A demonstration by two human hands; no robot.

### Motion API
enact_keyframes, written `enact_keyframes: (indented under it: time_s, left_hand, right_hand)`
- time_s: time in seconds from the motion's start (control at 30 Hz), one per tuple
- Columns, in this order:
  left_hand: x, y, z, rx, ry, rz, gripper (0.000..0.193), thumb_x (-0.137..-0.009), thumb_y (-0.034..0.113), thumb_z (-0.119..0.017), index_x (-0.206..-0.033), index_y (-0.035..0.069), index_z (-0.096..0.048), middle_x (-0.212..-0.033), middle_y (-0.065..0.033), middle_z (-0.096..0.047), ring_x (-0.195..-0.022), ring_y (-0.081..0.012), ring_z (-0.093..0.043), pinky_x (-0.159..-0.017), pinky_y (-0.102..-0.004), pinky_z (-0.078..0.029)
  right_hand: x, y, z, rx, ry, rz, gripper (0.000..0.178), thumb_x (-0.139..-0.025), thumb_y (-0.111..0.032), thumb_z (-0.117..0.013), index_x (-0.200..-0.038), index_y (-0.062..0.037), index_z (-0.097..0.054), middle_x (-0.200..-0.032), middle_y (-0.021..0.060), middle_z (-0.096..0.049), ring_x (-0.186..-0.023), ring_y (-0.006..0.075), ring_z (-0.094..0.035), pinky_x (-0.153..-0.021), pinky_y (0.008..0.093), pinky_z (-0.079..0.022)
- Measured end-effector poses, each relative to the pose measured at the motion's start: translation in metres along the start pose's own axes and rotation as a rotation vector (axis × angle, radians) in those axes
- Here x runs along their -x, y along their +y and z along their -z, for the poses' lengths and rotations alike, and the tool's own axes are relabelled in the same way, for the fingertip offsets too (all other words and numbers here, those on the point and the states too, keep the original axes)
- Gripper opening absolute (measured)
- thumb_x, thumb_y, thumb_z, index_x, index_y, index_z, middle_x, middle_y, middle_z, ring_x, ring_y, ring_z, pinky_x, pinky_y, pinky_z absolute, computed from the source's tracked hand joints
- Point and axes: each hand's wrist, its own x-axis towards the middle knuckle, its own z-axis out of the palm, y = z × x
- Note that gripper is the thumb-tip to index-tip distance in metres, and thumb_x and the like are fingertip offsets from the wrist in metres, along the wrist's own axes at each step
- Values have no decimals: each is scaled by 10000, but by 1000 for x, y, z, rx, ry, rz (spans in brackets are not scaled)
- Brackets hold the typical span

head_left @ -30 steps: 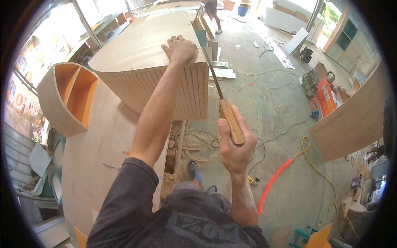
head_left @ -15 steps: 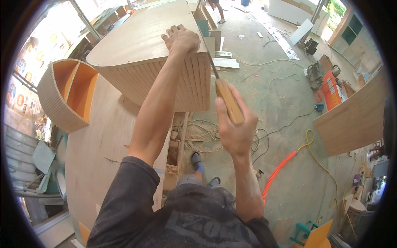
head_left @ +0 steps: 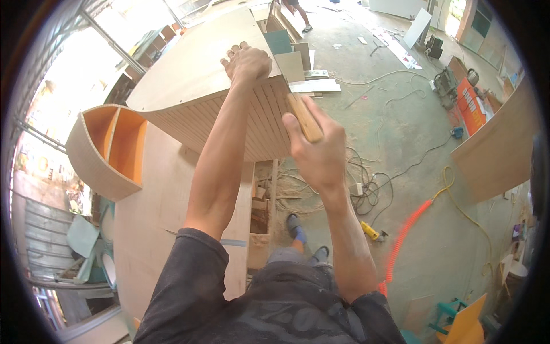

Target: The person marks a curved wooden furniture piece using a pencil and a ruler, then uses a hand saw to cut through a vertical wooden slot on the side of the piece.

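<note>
A large wooden piece with a rounded corner, its pale flat top [head_left: 189,69] over a grooved side [head_left: 229,117], lies ahead of me. My left hand [head_left: 248,64] presses on that top near its right edge, fingers spread and slightly bent, holding nothing. Around the wooden handle of a file [head_left: 306,118] my right hand [head_left: 322,155] is closed, thumb along the handle. The handle sits right beside the piece's right edge. Its thin blade is hardly visible now; the earlier picture shows it running along that edge.
Below is a plywood-topped bench [head_left: 166,241], with a curved, orange-lined shelf unit [head_left: 109,152] at its left. Cables [head_left: 364,183], a yellow power tool [head_left: 371,231] and a red coiled air hose [head_left: 404,235] lie on the floor. A plywood sheet [head_left: 495,152] stands at right; another person's legs [head_left: 301,14] show far off.
My right hand has pushed the file forward along the edge, bringing the handle close to the corner. The left hand stays on the top. The whole view has shifted slightly.
</note>
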Motion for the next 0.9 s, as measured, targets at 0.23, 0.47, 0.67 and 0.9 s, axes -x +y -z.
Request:
enact_keyframes:
  time_s: [0.23, 0.47, 0.67, 0.9]
  left_hand:
    - [3, -12, 5, -14, 17, 31, 669, -903, 330, -599, -1469, -8, -482, -1525, -180, -495, -1453, -320, -444, -1188, -486, -336]
    - [2, 8, 2, 32, 12, -36, 474, -948, 293, -573, -1344, 50, -670, -1531, -143, -502, -1482, -327, -408, -1224, -538, -294]
    - [-3, -18, -2, -56, 7, -47, 672, -961, 383, -566, -1502, 0, -454, -1569, -174, -466, -1484, -315, -414, -1202, -526, -322]
    - [-9, -7, -15, -96, 27, -137, 550, -986, 336, -512, -1420, 5, -576, -1569, -134, -448, -1505, -324, -372, -1210, -565, -303]
  right_hand:
    - [78, -10, 24, 78, 66, 146, 531, -1000, -210, -664, -1397, 125, -556, -1179, 324, -710, -1026, 343, -761, -899, 393, -584]
    - [-15, 26, -6, 43, 81, 62, 536, -988, -178, -667, -1409, 129, -541, -1113, 308, -729, -1011, 328, -760, -875, 398, -580]
    - [74, 10, 21, 115, 42, 106, 503, -981, -137, -663, -1418, 92, -563, -1167, 273, -739, -1023, 301, -758, -899, 393, -576]
    - [17, 19, 4, 96, 66, 63, 490, -976, -120, -668, -1410, 87, -577, -1227, 277, -721, -1127, 293, -733, -961, 373, -554]
